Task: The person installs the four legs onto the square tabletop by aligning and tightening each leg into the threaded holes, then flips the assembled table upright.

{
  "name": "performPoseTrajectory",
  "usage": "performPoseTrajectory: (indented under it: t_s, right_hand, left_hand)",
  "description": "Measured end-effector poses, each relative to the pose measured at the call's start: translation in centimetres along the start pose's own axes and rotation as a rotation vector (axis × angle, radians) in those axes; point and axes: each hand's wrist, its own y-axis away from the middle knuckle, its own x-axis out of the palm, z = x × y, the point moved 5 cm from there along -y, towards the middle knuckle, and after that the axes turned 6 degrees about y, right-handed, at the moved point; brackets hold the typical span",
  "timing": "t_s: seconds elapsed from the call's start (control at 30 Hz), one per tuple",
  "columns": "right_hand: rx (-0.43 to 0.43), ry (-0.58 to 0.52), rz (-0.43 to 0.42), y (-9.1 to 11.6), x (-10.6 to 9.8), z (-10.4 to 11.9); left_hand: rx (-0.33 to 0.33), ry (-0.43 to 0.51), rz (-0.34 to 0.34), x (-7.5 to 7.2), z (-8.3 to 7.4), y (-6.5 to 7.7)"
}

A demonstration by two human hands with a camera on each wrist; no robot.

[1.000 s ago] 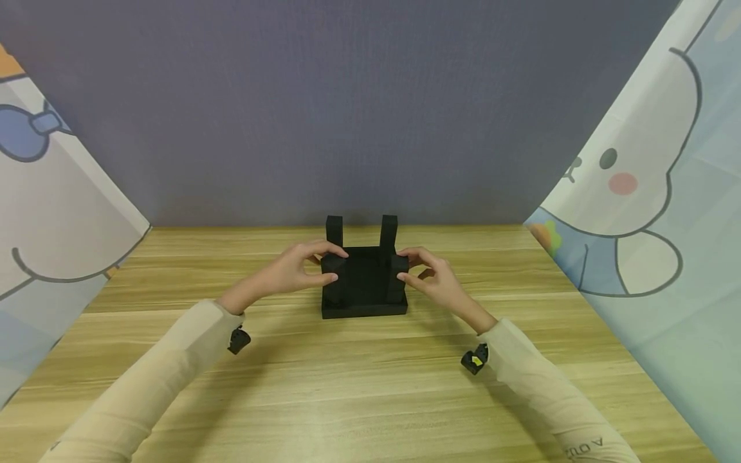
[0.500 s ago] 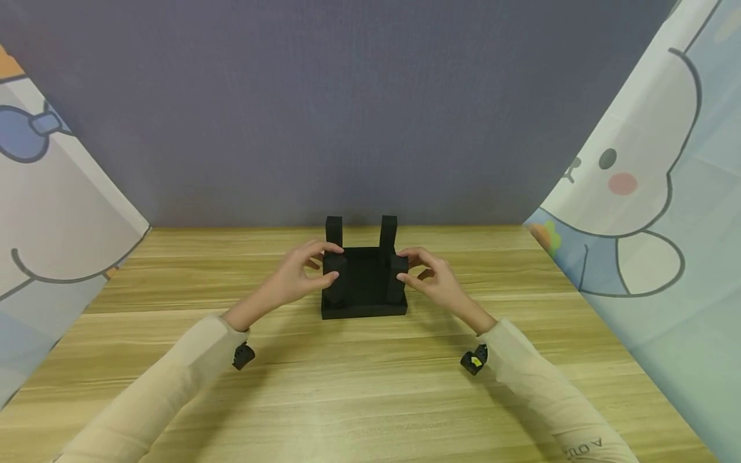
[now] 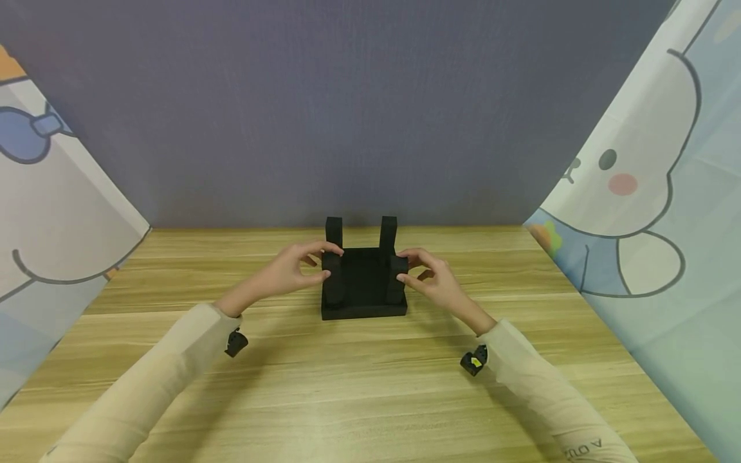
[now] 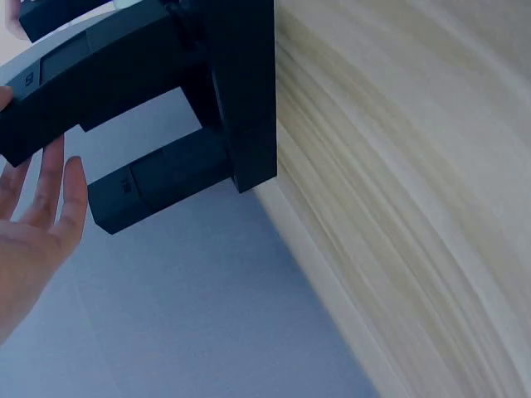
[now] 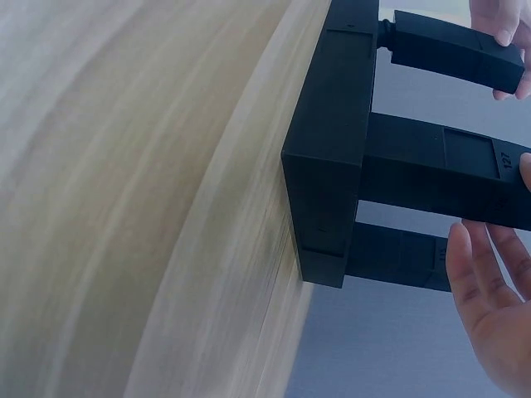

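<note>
In the head view, a black square frame, like a small upturned table, has its flat base (image 3: 365, 311) on the wooden tabletop and its legs pointing up. My left hand (image 3: 283, 270) holds the near left leg (image 3: 333, 286) by its top, thumb on the near side, fingers behind. A short threaded stub (image 5: 384, 34) shows between that leg and the base in the right wrist view. The near right leg (image 3: 396, 289) is pinched at its top by my right hand (image 3: 438, 280). Behind them stand the far left leg (image 3: 334, 231) and far right leg (image 3: 388, 235), untouched.
A grey panel (image 3: 341, 116) rises behind the wooden tabletop (image 3: 347, 386). Cartoon-printed cloths hang on the left (image 3: 58, 193) and right (image 3: 654, 206). Each sleeve cuff has a small black camera, one on the left (image 3: 236, 343) and one on the right (image 3: 475, 360).
My left hand and wrist have swung slightly right and then back left around the near left leg, whose top has shifted a little. My right hand has stayed in place on the near right leg.
</note>
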Motion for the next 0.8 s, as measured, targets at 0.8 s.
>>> performPoseTrajectory:
  t_s: [0.8]
  right_hand:
    - [0.006, -0.002, -0.003, 0.13, -0.03, 0.19]
  left_hand:
    - [-0.026, 0.026, 0.043, -0.28, -0.19, -0.05]
